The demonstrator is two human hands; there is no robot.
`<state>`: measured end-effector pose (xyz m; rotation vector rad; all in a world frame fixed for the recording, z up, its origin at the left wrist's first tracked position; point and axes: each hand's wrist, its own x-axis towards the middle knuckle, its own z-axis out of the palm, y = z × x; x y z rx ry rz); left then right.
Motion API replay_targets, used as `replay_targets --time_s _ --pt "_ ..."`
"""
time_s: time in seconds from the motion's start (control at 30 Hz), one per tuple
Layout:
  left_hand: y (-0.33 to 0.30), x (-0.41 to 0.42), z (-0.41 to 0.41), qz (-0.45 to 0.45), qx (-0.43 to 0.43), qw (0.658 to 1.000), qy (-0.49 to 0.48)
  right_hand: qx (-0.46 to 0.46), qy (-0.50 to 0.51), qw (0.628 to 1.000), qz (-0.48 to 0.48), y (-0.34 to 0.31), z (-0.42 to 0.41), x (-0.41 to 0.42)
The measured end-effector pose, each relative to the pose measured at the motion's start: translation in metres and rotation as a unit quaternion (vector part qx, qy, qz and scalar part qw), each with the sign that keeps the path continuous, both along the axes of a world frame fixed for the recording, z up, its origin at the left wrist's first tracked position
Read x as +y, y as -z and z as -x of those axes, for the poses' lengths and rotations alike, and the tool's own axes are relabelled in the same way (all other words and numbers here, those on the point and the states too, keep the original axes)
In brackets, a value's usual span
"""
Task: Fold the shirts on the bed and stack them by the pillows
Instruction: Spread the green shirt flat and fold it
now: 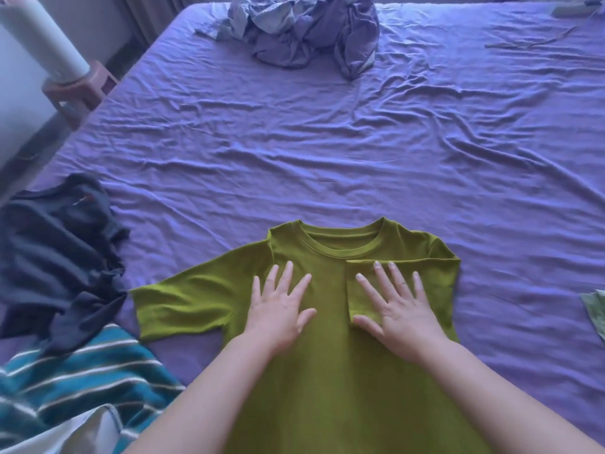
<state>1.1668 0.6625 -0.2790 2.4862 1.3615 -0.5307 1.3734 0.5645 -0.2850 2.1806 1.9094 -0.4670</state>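
Note:
An olive-green t-shirt [327,371] lies flat on the purple bed sheet [327,142], collar pointing away from me. Its right sleeve is folded inward over the chest; its left sleeve still spreads out to the left. My left hand [281,312] rests flat on the chest with fingers spread. My right hand [399,312] presses flat on the folded-in right sleeve. A dark navy shirt [55,253] lies crumpled at the left, and a teal striped shirt [82,378] lies below it.
A crumpled pale blue-grey bundle of fabric [304,31] sits at the far side of the bed. A small stool with a white cylinder [65,80] stands beside the bed at the left. A greenish cloth edge [594,309] shows at the right border.

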Motion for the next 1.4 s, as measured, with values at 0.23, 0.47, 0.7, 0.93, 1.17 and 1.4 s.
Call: replay_targets --time_s 0.23,0.47,0.7,0.93,1.17,1.4 --pt "-0.019 0.061 0.133 -0.074 0.022 0.989 -0.127 0.062 -0.1 0.993 -0.023 0.002 0.124 0.048" --pt "-0.007 0.104 0.209 -0.081 0.056 0.979 -0.181 0.07 -0.065 0.994 -0.05 0.025 0.197 0.095" --pt "-0.034 0.11 0.211 0.01 -0.058 0.973 -0.224 0.054 -0.037 0.998 -0.008 0.02 0.206 0.102" --pt "-0.081 0.083 0.15 0.417 -0.426 0.712 -0.371 0.471 0.069 0.869 -0.137 -0.05 0.236 0.073" --pt "-0.088 0.058 0.08 0.535 -0.375 0.673 -0.346 0.475 0.28 0.814 -0.183 -0.06 0.186 0.055" --pt "-0.037 0.026 0.055 0.014 -0.214 0.975 -0.059 0.36 0.305 0.868 -0.156 -0.033 0.126 0.064"
